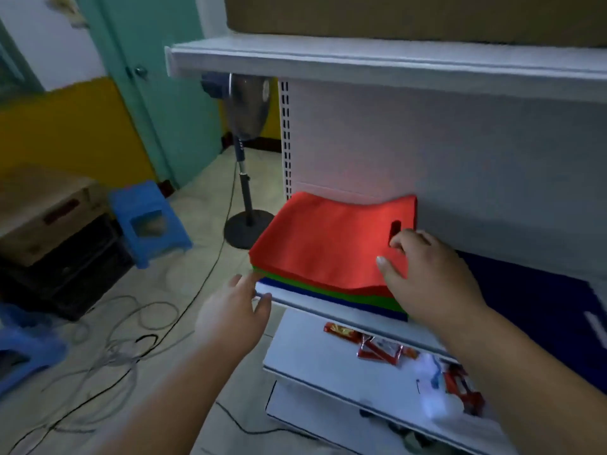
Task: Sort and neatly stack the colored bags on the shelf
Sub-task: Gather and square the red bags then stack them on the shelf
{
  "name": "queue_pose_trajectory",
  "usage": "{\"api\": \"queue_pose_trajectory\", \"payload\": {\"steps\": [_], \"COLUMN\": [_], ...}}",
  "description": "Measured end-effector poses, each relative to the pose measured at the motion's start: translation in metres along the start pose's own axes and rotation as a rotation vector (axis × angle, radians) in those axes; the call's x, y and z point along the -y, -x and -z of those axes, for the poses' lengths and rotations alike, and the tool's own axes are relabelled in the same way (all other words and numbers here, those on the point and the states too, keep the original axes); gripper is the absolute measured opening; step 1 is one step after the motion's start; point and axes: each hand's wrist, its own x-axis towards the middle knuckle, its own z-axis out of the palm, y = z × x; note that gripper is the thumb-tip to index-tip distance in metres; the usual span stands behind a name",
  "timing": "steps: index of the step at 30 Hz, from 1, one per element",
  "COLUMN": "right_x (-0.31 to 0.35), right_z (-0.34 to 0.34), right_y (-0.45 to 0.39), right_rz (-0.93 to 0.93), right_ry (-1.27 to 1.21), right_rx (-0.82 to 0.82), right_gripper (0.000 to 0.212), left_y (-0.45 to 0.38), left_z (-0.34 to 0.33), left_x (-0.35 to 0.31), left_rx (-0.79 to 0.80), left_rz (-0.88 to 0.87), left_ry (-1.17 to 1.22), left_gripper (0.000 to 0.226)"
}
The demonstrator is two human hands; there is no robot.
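Resting on the middle shelf (pixel 331 305) is a flat stack of bags: red bags (pixel 325 244) on top, green bags (pixel 371 298) under them, blue bags (pixel 328 298) at the bottom, only thin edges of the green and blue layers being seen. The stack is set at the shelf's left end, its back edge against the white rear panel (pixel 427 142). A cut-out handle slot is seen near the right edge of the top red bag. The right hand (pixel 423 274) is laid over the stack's right front corner, fingers relaxed and slightly bent, fingertips touching the red bag just beside the slot, thumb extended over the red surface; nothing is gripped. The left hand (pixel 233 313) is held at the front left corner of the shelf, fingers straight and spread, tips at or near the shelf lip and the stack's corner; contact cannot be told because of blur. More dark blue material (pixel 525 297) is seen on the same shelf to the right of the right hand. On the lower shelf (pixel 312 356), red snack packets (pixel 377 348) are scattered. A cardboard box (pixel 410 14) is placed on the top shelf. On the floor to the left, a standing fan (pixel 248 126), a blue stool (pixel 149 221), cables (pixel 131 339) and a brown box (pixel 42 208) are seen.
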Motion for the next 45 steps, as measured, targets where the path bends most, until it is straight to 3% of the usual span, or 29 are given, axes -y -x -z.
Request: {"api": "queue_pose_trajectory", "payload": {"steps": [4,11,19,24,27,30,34,37,41,45], "right_x": [0.014,0.023,0.033,0.036,0.038,0.037,0.035,0.032,0.032,0.029], "right_z": [-0.013,-0.018,-0.032,-0.044,-0.049,-0.053,-0.051,-0.054,-0.052,-0.043], "right_y": [0.015,0.02,0.024,0.035,0.045,0.047,0.037,0.032,0.042,0.065], "right_rz": [-0.134,-0.325,-0.261,-0.268,-0.321,-0.424,-0.602,-0.638,-0.538,-0.448], "right_ry": [0.068,0.198,0.461,0.282,0.043,-0.034,-0.173,-0.352,-0.419,-0.218], "right_rx": [-0.004,0.149,0.218,0.138,-0.063,-0.196,-0.102,-0.046,0.079,-0.034], "right_gripper": [0.04,0.041,0.047,0.043,0.036,0.034,0.046,0.047,0.042,0.037], "left_y": [-0.026,-0.059,-0.071,-0.083,-0.094,-0.101,-0.104,-0.104,-0.092,-0.063], "left_z": [0.003,-0.004,-0.003,-0.003,0.003,0.008,0.014,0.015,0.018,0.011], "left_x": [0.019,0.03,0.043,0.047,0.05,0.056,0.059,0.061,0.065,0.065], "left_rx": [0.094,0.176,0.13,0.037,0.014,0.038,0.288,0.412,0.326,0.129], "left_rz": [-0.081,-0.1,-0.155,-0.116,-0.032,0.022,0.06,0.093,0.063,-0.033], "left_ry": [0.04,0.076,0.052,0.238,0.301,0.366,0.49,0.567,0.52,0.39], "left_gripper": [0.04,0.052,0.039,0.015,0.012,0.008,0.022,0.033,0.032,0.025]}}
